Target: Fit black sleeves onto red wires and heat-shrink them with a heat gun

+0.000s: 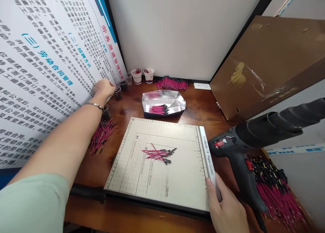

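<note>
The left hand (104, 88), the nearer one, is resting at a small cup (117, 93) just rightward at upper left, its grip unclear, while the right hand (226, 205) is grasping the paper cutter (182, 185) at lower right, wires (157, 154) lying mostly crosswise mid-frame.

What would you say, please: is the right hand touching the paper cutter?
Touching: the head view shows the right hand clasping the paper cutter by its edge, thumb on top.

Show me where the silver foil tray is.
In the head view, the foil tray sits near the centre, between the paper cutter and the back wire pile.
</note>
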`<state>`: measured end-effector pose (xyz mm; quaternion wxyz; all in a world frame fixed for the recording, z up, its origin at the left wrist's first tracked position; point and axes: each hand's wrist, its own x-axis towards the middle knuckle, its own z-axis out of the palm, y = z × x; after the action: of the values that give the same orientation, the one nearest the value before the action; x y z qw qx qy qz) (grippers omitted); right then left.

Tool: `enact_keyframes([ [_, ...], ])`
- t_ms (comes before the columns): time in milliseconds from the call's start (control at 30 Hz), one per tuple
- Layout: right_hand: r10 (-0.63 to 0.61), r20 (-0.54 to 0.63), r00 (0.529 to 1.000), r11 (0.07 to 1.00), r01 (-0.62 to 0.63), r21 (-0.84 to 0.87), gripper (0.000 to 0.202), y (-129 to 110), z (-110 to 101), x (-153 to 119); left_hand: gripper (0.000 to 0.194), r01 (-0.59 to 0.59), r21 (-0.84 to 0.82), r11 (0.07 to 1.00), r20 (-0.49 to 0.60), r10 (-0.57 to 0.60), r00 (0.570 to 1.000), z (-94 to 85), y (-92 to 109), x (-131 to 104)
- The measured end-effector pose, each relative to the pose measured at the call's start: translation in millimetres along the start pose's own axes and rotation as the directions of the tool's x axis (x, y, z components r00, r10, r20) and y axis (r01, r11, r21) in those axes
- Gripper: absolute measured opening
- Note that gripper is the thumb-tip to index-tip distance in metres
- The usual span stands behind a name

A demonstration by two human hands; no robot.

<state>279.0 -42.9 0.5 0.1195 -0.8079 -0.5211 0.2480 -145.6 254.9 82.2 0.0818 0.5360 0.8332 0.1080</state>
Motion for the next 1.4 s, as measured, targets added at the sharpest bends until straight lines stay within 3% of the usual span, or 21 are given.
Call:
enact_keyframes([
  [167, -0.051, -0.028, 0.998, 0.998, 0.052, 0.034, 0.068, 8, 7, -6, 0.041, 0.051, 0.021, 0.998, -0.025, -0.051, 0.998, -4.6, -2, -10],
  [300, -0.04, -0.043, 0.998, 0.998, 0.042, 0.051, 0.068, -6, 5, -10, 0.039, 0.022, -0.025, 0.999, -0.075, -0.024, 0.997, -9.4, 6, -27],
  [400, -0.01, 0.008, 1.0, 1.0, 0.01, 0.024, 0.075, -20, 0, -13, 0.037, -0.013, -0.05, 0.999, -0.119, 0.007, 0.993, -7.7, 20, -49],
  [467, 0.0, 0.02, 1.0, 1.0, 0.0, 0.002, 0.077, -27, -3, -15, 0.035, -0.045, -0.061, 0.997, -0.124, 0.038, 0.992, -4.9, 31, -74],
  [567, -0.021, 0.024, 1.0, 1.0, 0.021, -0.002, 0.075, -32, -6, -17, 0.031, -0.204, -0.163, 0.965, -0.061, 0.196, 0.979, -0.2, 41, -127],
  [700, -0.075, 0.029, 0.997, 0.996, 0.076, -0.039, 0.069, -32, -9, -19, 0.029, -0.308, -0.275, 0.911, -0.001, 0.32, 0.947, 11.5, 34, -205],
  [767, -0.092, 0.024, 0.995, 0.989, 0.094, -0.115, 0.066, -31, -10, -19, 0.031, -0.35, -0.331, 0.876, 0.071, 0.393, 0.917, 21.6, 24, -233],
  [833, -0.172, -0.054, 0.984, 0.973, 0.161, -0.167, 0.065, -32, -13, -18, 0.037, -0.448, -0.363, 0.817, 0.118, 0.517, 0.847, 32.8, 14, -251],
  [900, -0.346, -0.169, 0.923, 0.935, 0.323, -0.148, 0.065, -38, -17, -12, 0.045, -0.547, -0.347, 0.762, 0.142, 0.619, 0.772, 42.7, 8, -260],
  [967, -0.527, -0.216, 0.822, 0.85, 0.518, -0.099, 0.054, -49, -21, 0, 0.051, -0.603, -0.319, 0.731, 0.173, 0.67, 0.722, 49.6, 8, -263],
  [1033, -0.644, -0.143, 0.752, 0.763, 0.644, -0.051, 0.044, -64, -23, 17, 0.049, -0.628, -0.287, 0.723, 0.193, 0.686, 0.701, 53.5, 11, -263],
  [1167, -0.812, 0.15, 0.563, 0.577, 0.814, 0.067, 0.038, -94, -24, 54, 0.026, -0.672, -0.234, 0.703, 0.186, 0.711, 0.678, 55.9, 21, -263],
  [1267, -0.814, 0.238, 0.531, 0.566, 0.816, 0.117, 0.031, -102, -22, 69, 0.018, -0.66, -0.233, 0.714, 0.194, 0.7, 0.688, 57.2, 26, -264],
  [1400, -0.797, 0.234, 0.557, 0.593, 0.795, 0.127, 0.017, -97, -22, 71, 0.015, -0.646, -0.284, 0.708, 0.218, 0.704, 0.676, 59.1, 33, -264],
])
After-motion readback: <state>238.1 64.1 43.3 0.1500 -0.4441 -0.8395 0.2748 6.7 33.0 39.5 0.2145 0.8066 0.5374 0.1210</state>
